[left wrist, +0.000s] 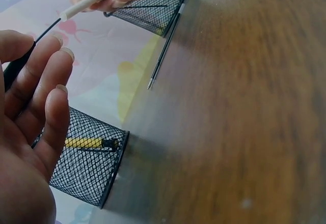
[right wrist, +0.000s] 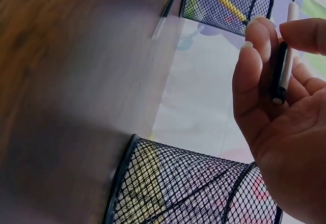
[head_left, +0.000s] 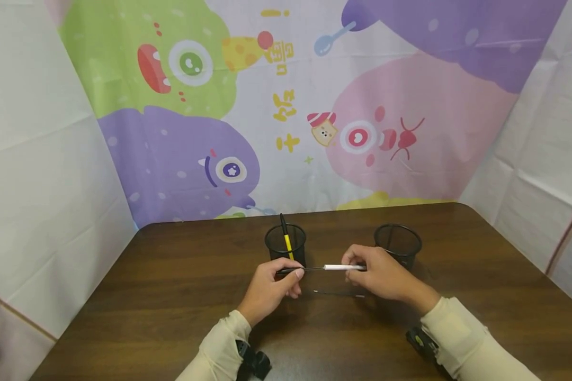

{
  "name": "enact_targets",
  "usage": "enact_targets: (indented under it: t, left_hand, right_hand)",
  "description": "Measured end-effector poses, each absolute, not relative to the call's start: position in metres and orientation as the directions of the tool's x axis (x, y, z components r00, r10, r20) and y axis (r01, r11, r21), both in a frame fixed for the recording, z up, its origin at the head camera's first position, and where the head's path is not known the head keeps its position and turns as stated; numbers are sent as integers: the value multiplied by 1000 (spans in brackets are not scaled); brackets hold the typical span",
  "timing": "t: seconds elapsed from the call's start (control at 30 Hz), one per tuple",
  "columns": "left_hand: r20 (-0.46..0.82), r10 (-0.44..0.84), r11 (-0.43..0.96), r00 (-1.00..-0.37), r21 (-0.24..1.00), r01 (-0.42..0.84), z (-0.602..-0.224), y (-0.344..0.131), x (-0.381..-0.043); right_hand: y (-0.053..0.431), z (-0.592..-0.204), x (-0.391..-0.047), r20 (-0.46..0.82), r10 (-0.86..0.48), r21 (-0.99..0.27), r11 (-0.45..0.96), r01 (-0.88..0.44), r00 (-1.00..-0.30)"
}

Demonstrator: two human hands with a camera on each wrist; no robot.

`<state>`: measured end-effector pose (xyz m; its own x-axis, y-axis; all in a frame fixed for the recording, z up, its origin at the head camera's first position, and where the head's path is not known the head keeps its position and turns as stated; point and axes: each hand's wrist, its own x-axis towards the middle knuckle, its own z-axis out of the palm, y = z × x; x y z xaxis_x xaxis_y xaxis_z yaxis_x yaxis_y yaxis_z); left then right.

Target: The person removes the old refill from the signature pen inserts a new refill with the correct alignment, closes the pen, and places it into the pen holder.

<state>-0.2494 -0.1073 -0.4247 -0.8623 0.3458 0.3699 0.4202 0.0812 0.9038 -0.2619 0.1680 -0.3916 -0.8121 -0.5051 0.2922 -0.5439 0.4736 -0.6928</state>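
Note:
My left hand [head_left: 274, 283] pinches a black pen part [left wrist: 19, 63] between thumb and fingers. A thin dark refill [left wrist: 48, 29] runs from it to the end of a white pen barrel [head_left: 340, 267]; whether its end sits inside cannot be told. My right hand [head_left: 381, 272] grips that barrel, whose black clip end [right wrist: 279, 76] lies against the fingers in the right wrist view. Below the hands, a loose pen refill [head_left: 338, 293] lies on the table. Behind the left hand stands a black mesh pen cup [head_left: 269, 246] holding a yellow and black pen [head_left: 287, 243].
A second black mesh pen cup [head_left: 398, 243] stands behind the right hand; a thin dark rod [right wrist: 188, 196] shows through its mesh. Both cups are on the brown wooden table [head_left: 195, 264]. A cartoon-printed cloth [head_left: 295, 185] hangs along the back edge, with pale cloth walls at both sides.

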Motion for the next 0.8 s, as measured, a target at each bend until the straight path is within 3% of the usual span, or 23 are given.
enact_targets:
  t: [0.8]
  left_hand:
    - [360, 349, 85, -865, 907, 412, -424, -107, -249]
  right_hand:
    - [162, -387, -258, 304, -533, -680, 459, -572, -789]
